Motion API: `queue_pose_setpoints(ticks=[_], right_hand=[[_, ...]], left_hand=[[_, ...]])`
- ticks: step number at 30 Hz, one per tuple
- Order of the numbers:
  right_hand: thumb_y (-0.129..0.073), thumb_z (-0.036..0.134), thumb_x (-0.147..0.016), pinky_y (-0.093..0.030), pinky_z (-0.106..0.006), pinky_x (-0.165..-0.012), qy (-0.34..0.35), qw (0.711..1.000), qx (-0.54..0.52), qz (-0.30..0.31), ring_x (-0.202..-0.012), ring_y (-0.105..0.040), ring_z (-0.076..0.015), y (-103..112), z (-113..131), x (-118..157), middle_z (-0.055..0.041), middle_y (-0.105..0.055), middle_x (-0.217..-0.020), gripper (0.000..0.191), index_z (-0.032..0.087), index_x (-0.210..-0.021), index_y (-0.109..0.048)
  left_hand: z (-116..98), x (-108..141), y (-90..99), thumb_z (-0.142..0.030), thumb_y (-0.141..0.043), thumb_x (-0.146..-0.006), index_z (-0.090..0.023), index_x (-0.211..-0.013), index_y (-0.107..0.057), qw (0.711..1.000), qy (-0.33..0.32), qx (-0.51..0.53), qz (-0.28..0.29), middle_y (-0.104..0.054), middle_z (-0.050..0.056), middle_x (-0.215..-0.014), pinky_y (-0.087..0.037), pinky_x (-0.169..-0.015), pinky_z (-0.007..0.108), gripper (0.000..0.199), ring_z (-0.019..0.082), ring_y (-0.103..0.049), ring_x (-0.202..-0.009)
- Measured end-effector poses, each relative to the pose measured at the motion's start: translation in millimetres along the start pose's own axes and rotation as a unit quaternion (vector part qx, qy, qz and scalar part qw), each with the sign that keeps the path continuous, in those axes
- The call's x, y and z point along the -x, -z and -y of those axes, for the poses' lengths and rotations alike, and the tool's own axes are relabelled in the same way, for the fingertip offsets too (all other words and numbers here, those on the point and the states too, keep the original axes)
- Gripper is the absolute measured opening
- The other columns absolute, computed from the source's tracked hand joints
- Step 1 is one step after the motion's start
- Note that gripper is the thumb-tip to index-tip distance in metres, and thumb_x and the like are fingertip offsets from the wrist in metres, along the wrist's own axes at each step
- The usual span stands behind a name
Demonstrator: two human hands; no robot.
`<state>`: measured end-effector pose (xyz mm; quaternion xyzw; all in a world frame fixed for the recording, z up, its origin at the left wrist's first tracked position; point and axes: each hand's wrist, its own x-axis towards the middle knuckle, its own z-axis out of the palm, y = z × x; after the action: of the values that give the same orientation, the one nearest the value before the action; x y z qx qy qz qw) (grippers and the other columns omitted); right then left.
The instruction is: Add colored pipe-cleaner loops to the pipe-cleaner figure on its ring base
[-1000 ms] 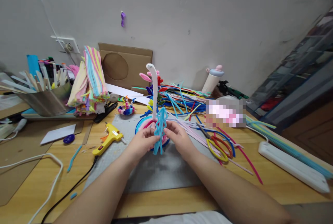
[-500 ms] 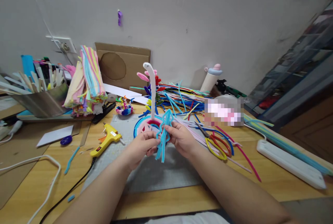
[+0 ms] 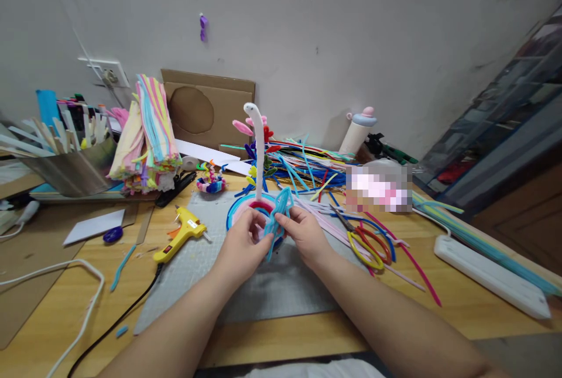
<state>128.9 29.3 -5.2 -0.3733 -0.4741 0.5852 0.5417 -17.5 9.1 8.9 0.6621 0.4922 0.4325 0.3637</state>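
A bundle of light-blue pipe cleaners (image 3: 282, 202), looped at the top with loose ends below, is held up between both hands. My left hand (image 3: 246, 240) pinches its lower part. My right hand (image 3: 305, 234) grips its middle with thumb and fingers. Just behind the hands, a round coiled piece in blue, pink and red (image 3: 239, 207) lies on the grey mat (image 3: 281, 299), partly hidden by my left hand. A white fuzzy stem (image 3: 259, 155) with a bent, eyed top rises from it.
A yellow glue gun (image 3: 180, 239) with a black cord lies left of the hands. Scissors (image 3: 364, 246) and loose pipe cleaners lie to the right, near a white power strip (image 3: 489, 275). Bundled strips (image 3: 156, 126) and a metal container (image 3: 72, 170) stand back left.
My left hand has moved up and closer to my right hand, now covering more of the bundle's lower ends. The blue bundle is tilted more and sits slightly further right.
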Motion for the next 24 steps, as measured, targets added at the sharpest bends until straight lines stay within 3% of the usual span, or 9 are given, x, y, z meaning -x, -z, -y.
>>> queue_pose_setpoints(ticks=[8, 13, 20, 24], right_hand=[[-0.075, 0.033, -0.063, -0.043, -0.022, -0.054, -0.073, 0.992, -0.099, 0.004, -0.053, -0.052, -0.0082, -1, -1, -2, 0.003, -0.059, -0.062, 0.024, 0.015, -0.072, -0.062], [-0.075, 0.032, -0.064, -0.044, -0.02, -0.052, -0.081, 0.988, -0.13, 0.03, -0.051, -0.052, -0.0067, -2, 4, -1, 0.0034, -0.06, -0.062, 0.023, 0.016, -0.074, -0.061], [-0.067, 0.039, -0.073, -0.041, -0.021, -0.047, -0.027, 0.999, -0.018, 0.039, -0.049, -0.056, -0.0101, 1, 2, 0, 0.0014, -0.063, -0.059, 0.024, 0.017, -0.079, -0.059], [-0.064, 0.04, -0.074, -0.041, -0.022, -0.047, -0.014, 0.999, -0.001, 0.048, -0.047, -0.055, -0.0103, 1, 2, 1, 0.0016, -0.063, -0.059, 0.024, 0.018, -0.08, -0.058]], left_hand=[[-1, -6, 0.1, -0.039, -0.069, -0.063, -0.013, -0.073, -0.062, 0.979, 0.149, 0.12, 0.076, -0.056, 0.0, -0.062, -0.033, -0.049, 0.021, 0.03, 0.009, -0.045, -0.052], [-8, -4, 2.4, -0.043, -0.071, -0.06, -0.013, -0.076, -0.063, 0.952, 0.219, 0.188, 0.098, -0.05, -0.004, -0.051, -0.024, -0.041, 0.019, 0.035, 0.005, -0.035, -0.041], [-7, -6, 1.7, -0.041, -0.074, -0.055, -0.015, -0.064, -0.055, 0.95, 0.229, 0.199, 0.068, -0.051, -0.005, -0.045, -0.023, -0.038, 0.018, 0.034, 0.005, -0.035, -0.036], [-5, -8, 3.1, -0.041, -0.073, -0.056, -0.013, -0.071, -0.061, 0.945, 0.234, 0.209, 0.098, -0.062, 0.001, -0.061, -0.024, -0.039, 0.018, 0.033, 0.004, -0.039, -0.038]])
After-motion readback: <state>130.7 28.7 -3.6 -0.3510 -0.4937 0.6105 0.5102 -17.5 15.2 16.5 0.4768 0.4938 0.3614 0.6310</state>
